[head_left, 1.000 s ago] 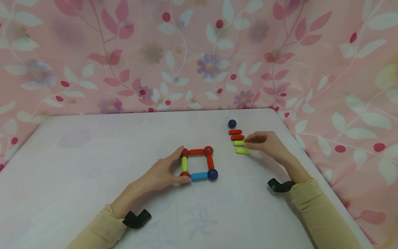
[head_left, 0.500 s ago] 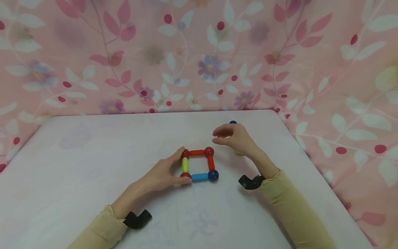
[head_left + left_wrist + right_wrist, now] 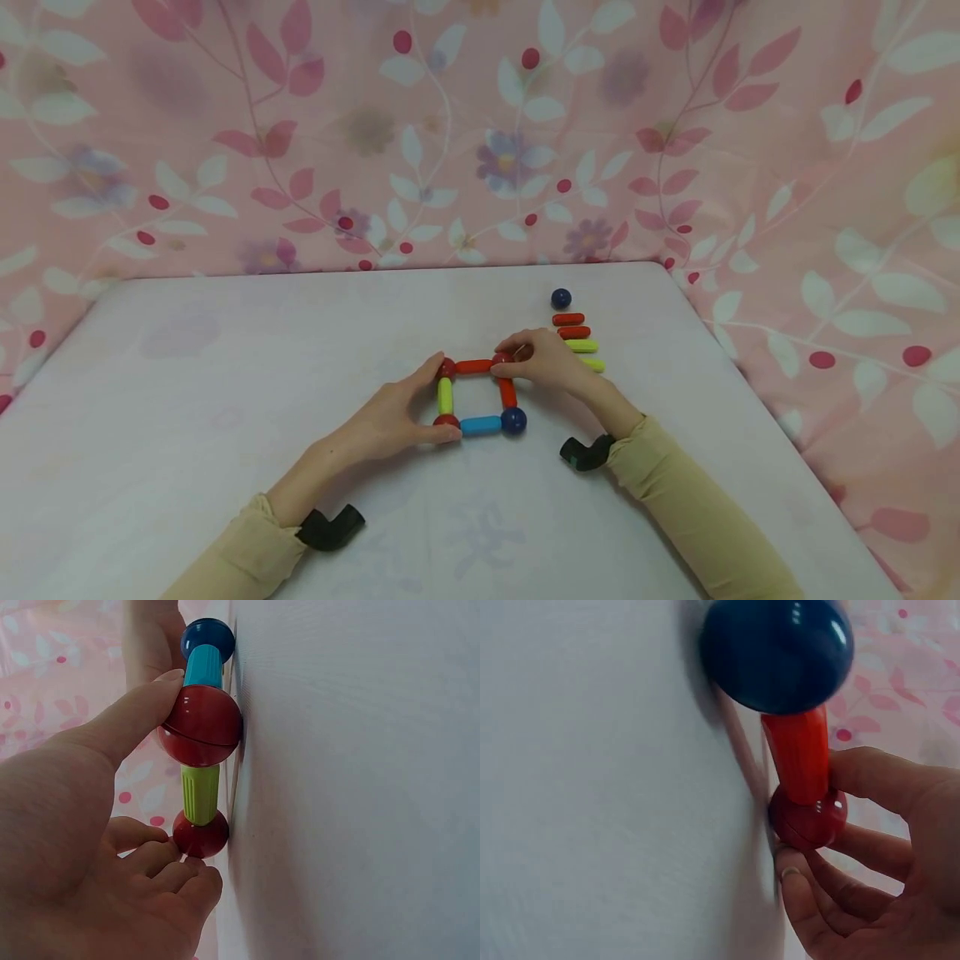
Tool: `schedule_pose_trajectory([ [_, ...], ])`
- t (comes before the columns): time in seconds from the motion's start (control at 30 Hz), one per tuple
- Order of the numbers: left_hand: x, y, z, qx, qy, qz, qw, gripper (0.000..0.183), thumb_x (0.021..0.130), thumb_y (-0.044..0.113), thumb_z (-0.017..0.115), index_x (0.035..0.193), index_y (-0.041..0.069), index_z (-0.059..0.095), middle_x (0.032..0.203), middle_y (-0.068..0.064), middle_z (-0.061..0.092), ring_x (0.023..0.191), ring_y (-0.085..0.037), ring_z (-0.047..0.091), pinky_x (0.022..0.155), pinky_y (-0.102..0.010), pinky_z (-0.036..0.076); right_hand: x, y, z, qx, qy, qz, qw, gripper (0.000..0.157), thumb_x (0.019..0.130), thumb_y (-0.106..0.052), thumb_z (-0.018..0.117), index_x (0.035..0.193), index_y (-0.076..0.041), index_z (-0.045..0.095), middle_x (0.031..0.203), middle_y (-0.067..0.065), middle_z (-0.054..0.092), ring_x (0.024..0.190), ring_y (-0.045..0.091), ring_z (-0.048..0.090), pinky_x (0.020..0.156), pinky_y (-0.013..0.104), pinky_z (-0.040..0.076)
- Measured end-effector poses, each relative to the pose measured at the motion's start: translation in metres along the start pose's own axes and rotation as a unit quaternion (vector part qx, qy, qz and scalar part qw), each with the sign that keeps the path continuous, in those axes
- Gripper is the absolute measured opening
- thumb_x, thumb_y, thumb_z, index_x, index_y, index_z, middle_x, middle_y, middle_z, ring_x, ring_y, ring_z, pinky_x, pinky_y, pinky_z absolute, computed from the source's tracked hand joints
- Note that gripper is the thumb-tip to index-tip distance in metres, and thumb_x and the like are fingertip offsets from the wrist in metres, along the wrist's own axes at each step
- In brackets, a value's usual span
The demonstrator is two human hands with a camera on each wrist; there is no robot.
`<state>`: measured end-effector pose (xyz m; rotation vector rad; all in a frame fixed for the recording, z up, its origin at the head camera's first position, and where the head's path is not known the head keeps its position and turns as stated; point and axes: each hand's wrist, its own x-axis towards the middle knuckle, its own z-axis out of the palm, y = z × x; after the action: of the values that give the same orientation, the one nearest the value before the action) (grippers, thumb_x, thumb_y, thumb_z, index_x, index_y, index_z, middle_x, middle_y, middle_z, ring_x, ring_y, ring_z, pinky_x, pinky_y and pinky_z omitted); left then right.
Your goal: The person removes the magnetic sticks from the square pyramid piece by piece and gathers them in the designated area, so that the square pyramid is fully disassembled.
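A square of toy building rods and balls lies on the table. In the head view it has a red top rod (image 3: pixel 474 367), a red right rod (image 3: pixel 508 392), a blue bottom rod (image 3: pixel 481 426) and a yellow-green left rod (image 3: pixel 446 396). Red balls form all corners except the dark blue ball (image 3: pixel 513 421) at lower right. My left hand (image 3: pixel 382 421) grips the left side, thumb on the near red ball (image 3: pixel 201 726), fingers against the far red ball (image 3: pixel 201 834). With thumb and fingers, my right hand (image 3: pixel 547 360) pinches the upper-right red ball (image 3: pixel 808 816).
Right of the square lie two loose red rods (image 3: pixel 568 319) and two yellow-green rods (image 3: pixel 581 345), partly behind my right hand. A loose dark blue ball (image 3: pixel 561 298) sits beyond them. Pink floral cloth (image 3: pixel 450 150) hangs behind the white table (image 3: pixel 225 375).
My right hand has come left from the loose yellow-green rods, without taking one, to the square's upper-right red ball. The left hand and the square stay in place.
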<state>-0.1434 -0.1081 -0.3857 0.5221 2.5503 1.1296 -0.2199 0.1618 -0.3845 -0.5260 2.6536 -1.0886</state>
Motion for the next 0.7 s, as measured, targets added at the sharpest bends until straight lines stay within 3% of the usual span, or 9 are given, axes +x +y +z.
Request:
schedule_pose_trajectory([
  [0.5, 0.0016, -0.0019, 0.0003, 0.006, 0.002, 0.007, 1.0000, 0.108, 0.078, 0.055, 0.080, 0.161, 0.021, 0.019, 0.165, 0.000, 0.027, 0.152, -0.027, 0.024, 0.117, -0.058, 0.031, -0.0022, -0.0026, 0.0049, -0.005, 0.015, 0.010, 1.000, 0.035, 0.087, -0.033, 0.078, 0.117, -0.014, 0.073, 0.095, 0.002, 0.066, 0.083, 0.021, 0.058, 0.065, 0.028, 0.050],
  [0.7, 0.0012, -0.0013, 0.0001, 0.005, 0.002, 0.006, 1.0000, 0.108, 0.078, 0.054, 0.080, 0.161, 0.020, 0.019, 0.165, 0.000, 0.026, 0.152, -0.026, 0.023, 0.117, -0.057, 0.031, -0.0001, -0.0016, 0.0077, -0.010, 0.026, 0.010, 1.000, 0.028, 0.086, -0.035, 0.079, 0.106, -0.016, 0.074, 0.095, 0.001, 0.066, 0.083, 0.020, 0.058, 0.064, 0.028, 0.051],
])
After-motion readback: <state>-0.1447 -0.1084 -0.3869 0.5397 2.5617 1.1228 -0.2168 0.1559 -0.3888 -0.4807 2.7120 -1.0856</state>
